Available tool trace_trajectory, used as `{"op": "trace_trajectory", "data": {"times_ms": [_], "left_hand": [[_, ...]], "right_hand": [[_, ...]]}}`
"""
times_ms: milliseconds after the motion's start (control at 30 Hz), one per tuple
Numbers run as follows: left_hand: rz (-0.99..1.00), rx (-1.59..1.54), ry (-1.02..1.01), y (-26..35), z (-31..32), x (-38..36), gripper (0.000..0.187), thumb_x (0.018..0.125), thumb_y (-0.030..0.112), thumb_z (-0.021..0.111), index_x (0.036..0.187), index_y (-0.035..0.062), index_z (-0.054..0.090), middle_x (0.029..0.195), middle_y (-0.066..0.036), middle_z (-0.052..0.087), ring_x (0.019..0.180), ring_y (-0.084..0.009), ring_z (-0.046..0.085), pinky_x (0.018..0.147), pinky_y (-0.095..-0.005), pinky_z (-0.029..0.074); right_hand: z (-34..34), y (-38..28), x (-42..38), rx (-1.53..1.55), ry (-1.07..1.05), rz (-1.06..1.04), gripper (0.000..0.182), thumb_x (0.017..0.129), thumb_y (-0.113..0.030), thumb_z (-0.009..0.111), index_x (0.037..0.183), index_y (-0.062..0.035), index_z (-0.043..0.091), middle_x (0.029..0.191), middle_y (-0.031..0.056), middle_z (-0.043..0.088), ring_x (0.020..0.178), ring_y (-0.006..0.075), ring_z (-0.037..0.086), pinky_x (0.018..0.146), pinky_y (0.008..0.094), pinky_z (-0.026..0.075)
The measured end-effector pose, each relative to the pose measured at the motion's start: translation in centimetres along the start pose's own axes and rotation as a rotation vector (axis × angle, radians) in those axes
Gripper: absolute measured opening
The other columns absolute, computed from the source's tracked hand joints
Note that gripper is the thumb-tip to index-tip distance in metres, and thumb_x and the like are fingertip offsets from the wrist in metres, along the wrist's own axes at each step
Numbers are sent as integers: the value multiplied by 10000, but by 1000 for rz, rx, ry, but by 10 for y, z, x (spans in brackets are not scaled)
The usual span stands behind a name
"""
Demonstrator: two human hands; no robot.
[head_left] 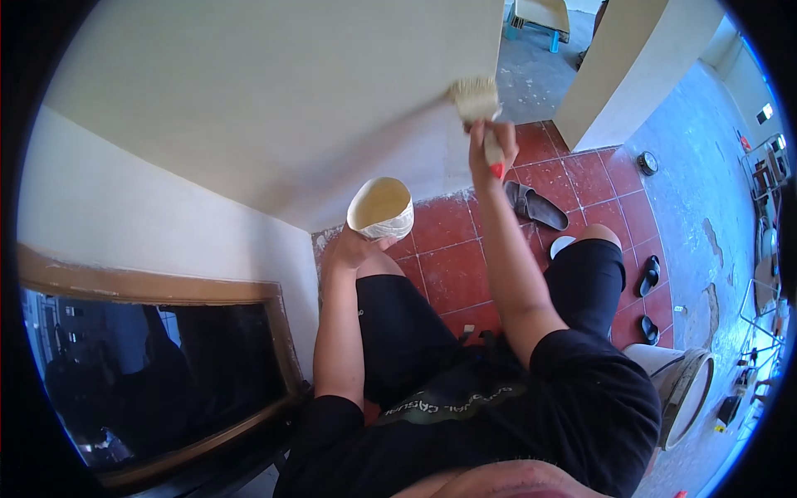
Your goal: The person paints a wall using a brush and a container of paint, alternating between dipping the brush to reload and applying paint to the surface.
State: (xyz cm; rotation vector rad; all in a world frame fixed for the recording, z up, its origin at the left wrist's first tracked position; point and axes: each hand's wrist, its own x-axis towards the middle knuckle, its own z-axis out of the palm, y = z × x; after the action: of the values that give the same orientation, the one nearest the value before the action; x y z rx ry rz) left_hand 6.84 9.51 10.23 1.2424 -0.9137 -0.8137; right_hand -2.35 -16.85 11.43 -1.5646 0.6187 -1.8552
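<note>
Wood-framed window (166, 365) at far left, dark glass, set in the pale wall (124, 207) below the cream slab (274, 108) that fills the upper view.

Your left hand (353, 247) sits just right of that wall, arm reaching out from the black sleeve. Fingers are curled up around the underside of a small bowl (381, 207), gripped from below; the bowl is tilted so its pale yellowish inside faces you, outer wall smeared white. It hangs above the red tile floor (448, 266), close under the edge of the cream slab.

Right of the bowl, your right hand (490, 149) is raised higher, fist closed tight around the red handle of a brush (477, 100). The handle's red tip pokes out below the fist. Bristles point up and left, pressed against the cream slab near its right edge; bristles are loaded pale.

Below both arms: black shorts, black shirt with lettering, knees bent over the tiles.

Further right on the tiles, a pair of grey slippers (535, 206) lies just beyond your right forearm. Past the right knee, black sandals (649, 278) rest well apart on the grey concrete. A white bucket (685, 386) stands at lower right, beside your hip. Wire racks at the far right edge, too small to read.
</note>
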Motion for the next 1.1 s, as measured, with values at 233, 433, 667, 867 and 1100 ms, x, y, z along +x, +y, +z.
{"op": "trace_trajectory", "data": {"times_ms": [233, 433, 667, 867, 1100], "left_hand": [[-139, 174, 38, 13, 5, -11, 562, 662, 210, 796, 1147, 46, 564, 1041, -32, 621, 968, -144, 567, 841, -297, 460], [-132, 219, 10, 5, -6, -12, 557, 661, 184, 795, 1150, 48, 565, 1055, -40, 631, 952, -159, 591, 834, -304, 472], [-97, 180, 37, 0, -5, -28, 552, 661, 117, 783, 1159, 35, 559, 1081, -56, 626, 991, -175, 592, 865, -321, 475], [-141, 110, 72, 1, 6, -32, 588, 631, 97, 789, 1167, 38, 554, 1097, -58, 615, 1012, -179, 586, 869, -317, 476], [-113, 196, 56, 9, 10, -35, 665, 622, 124, 784, 1221, 30, 513, 1184, -102, 582, 1081, -209, 560, 900, -340, 462]], "right_hand": [[-44, 73, -133, -121, -116, 637, 143, 879, -72, 612, 831, -2, 498, 721, 111, 663, 661, 140, 665, 581, 267, 518], [-23, 38, -84, 145, 37, 452, 166, 894, -95, 617, 911, 2, 484, 807, 124, 640, 699, 188, 669, 614, 293, 546], [-8, 51, -103, 240, -34, 429, 203, 878, -78, 648, 986, 14, 503, 857, 112, 609, 795, 180, 654, 635, 300, 562], [-48, 116, -202, 41, 61, 745, 174, 873, -138, 656, 955, 5, 598, 782, 50, 637, 707, 97, 605, 615, 237, 465], [-63, 129, -223, -6, 142, 961, 199, 875, -128, 650, 1006, 9, 591, 818, 68, 647, 701, 104, 621, 634, 224, 476]]}}
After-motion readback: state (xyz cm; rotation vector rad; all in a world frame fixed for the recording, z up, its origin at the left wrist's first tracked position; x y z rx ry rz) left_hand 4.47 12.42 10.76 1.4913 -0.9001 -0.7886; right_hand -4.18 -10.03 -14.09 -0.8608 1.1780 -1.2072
